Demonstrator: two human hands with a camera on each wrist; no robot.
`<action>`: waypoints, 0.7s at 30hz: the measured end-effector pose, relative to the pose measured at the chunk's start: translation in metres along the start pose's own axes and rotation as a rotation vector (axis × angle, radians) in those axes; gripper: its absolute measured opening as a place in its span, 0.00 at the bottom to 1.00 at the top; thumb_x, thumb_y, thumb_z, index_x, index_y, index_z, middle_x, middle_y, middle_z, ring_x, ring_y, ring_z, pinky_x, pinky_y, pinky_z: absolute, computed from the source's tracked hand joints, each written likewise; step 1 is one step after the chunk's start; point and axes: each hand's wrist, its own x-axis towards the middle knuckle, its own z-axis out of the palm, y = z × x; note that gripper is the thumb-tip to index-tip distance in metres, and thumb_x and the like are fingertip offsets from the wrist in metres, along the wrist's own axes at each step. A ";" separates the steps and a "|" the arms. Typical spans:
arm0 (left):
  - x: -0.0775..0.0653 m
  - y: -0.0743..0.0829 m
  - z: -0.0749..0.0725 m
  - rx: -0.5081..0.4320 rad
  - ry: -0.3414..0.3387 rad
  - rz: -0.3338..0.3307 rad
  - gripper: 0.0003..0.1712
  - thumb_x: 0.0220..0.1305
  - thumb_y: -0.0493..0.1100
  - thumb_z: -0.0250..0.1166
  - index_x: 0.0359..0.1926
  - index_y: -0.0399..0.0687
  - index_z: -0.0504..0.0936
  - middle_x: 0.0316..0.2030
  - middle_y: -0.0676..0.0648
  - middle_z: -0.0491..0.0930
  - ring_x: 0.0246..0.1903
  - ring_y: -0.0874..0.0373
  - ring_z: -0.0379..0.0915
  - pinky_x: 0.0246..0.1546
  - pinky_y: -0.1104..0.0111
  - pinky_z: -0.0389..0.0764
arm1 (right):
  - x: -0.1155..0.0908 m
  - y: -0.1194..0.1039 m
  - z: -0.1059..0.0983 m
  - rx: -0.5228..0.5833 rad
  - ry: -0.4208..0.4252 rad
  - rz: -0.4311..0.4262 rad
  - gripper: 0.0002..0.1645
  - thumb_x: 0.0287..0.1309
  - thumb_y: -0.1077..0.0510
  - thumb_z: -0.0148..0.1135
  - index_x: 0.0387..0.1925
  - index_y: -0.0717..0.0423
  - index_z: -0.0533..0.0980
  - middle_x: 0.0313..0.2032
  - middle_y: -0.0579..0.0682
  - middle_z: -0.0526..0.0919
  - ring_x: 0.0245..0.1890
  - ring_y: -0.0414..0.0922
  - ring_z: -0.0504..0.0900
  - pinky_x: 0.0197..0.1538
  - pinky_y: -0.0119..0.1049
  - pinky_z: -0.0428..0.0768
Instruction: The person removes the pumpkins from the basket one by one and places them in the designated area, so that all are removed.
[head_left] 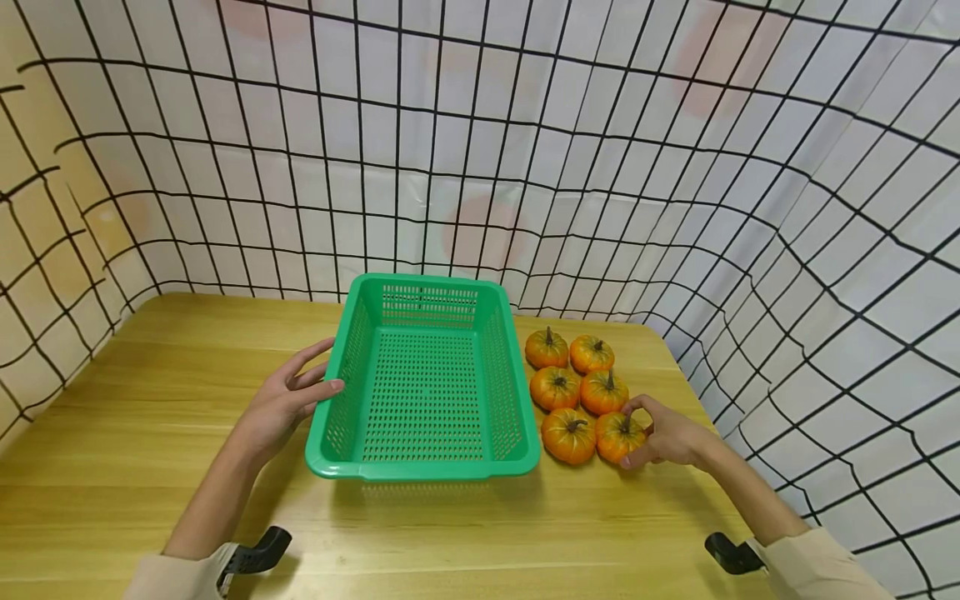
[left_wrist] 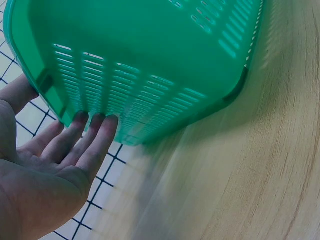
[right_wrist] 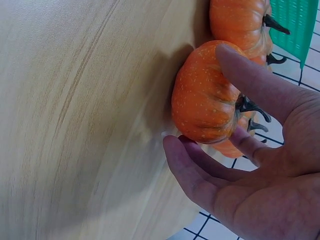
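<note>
A green plastic basket [head_left: 427, 471] with slotted walls stands on the wooden table, nothing inside it. At its left side my left hand [head_left: 288, 400] holds the rim, thumb over the edge and fingertips against the outer wall [left_wrist: 150, 95]. To the basket's right, several small orange pumpkins [head_left: 555, 387] stand in two columns. My right hand [head_left: 667, 433] grips the front right pumpkin [head_left: 617, 437], with the thumb on one side and fingers curled round the other. In the right wrist view this pumpkin [right_wrist: 205, 95] shows its dark stem toward the palm.
The wooden table [head_left: 150, 400] extends left and in front of the basket. A black wire grid [head_left: 480, 158] over pale cloth encloses the back and both sides. The pumpkins stand close together, near the basket's right wall.
</note>
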 end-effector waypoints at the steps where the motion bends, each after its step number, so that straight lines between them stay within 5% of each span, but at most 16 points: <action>1: 0.000 0.000 0.000 -0.001 -0.001 -0.001 0.43 0.71 0.40 0.65 0.80 0.55 0.54 0.74 0.32 0.62 0.59 0.53 0.79 0.54 0.65 0.82 | 0.000 -0.001 0.000 -0.006 0.005 0.000 0.50 0.48 0.54 0.81 0.63 0.63 0.57 0.54 0.73 0.71 0.41 0.51 0.78 0.46 0.46 0.83; 14: 0.001 0.002 0.002 0.005 0.002 -0.016 0.43 0.70 0.40 0.65 0.80 0.55 0.55 0.74 0.32 0.61 0.59 0.54 0.79 0.54 0.67 0.81 | -0.003 -0.013 -0.007 -0.015 -0.003 0.040 0.51 0.49 0.61 0.80 0.66 0.63 0.56 0.60 0.78 0.66 0.59 0.65 0.74 0.51 0.56 0.81; 21: 0.001 0.001 0.000 0.027 0.001 -0.014 0.44 0.70 0.40 0.66 0.80 0.54 0.54 0.74 0.31 0.61 0.59 0.54 0.79 0.53 0.67 0.81 | -0.005 -0.024 -0.015 -0.023 0.060 0.021 0.48 0.51 0.63 0.77 0.65 0.64 0.57 0.42 0.63 0.71 0.39 0.51 0.70 0.40 0.44 0.74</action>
